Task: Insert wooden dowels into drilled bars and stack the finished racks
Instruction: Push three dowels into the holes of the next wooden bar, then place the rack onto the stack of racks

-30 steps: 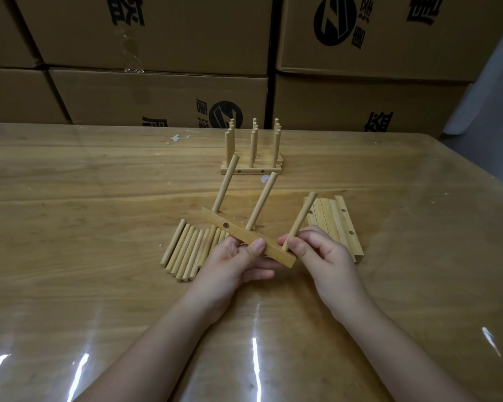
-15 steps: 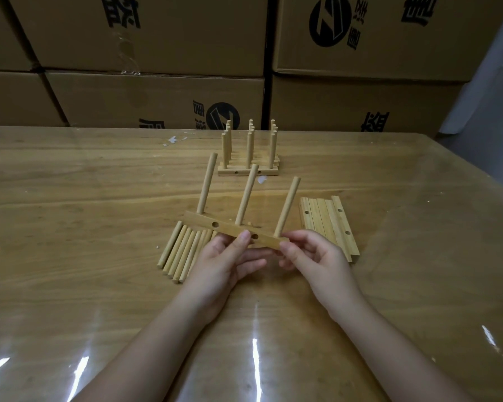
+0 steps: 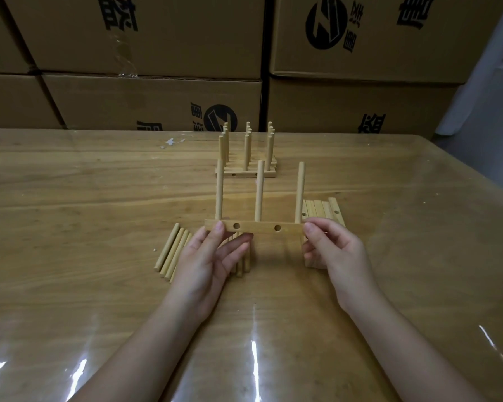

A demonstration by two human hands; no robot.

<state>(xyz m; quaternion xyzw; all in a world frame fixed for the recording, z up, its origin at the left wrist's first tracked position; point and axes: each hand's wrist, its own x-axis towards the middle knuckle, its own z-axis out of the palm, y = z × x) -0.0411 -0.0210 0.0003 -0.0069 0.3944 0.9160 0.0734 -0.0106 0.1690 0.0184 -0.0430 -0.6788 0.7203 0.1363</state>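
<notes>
Pinching rack (image 3: 256, 227) by its ends, left hand (image 3: 204, 262) and right hand (image 3: 334, 250), level, dowels (image 3: 259, 192) upright: likely for setting onto stack (image 3: 246, 172) beyond.

Cardboard boxes (image 3: 157, 97) bear black round logos (image 3: 326, 26) and sideways Chinese characters.

Dim, even overhead light leaves white glare streaks on the glossy table (image 3: 70, 285) near the bottom edge. The rack (image 3: 256, 227) throws only a faint shadow; wide-angle distortion bends the cardboard boxes (image 3: 157, 33).
</notes>
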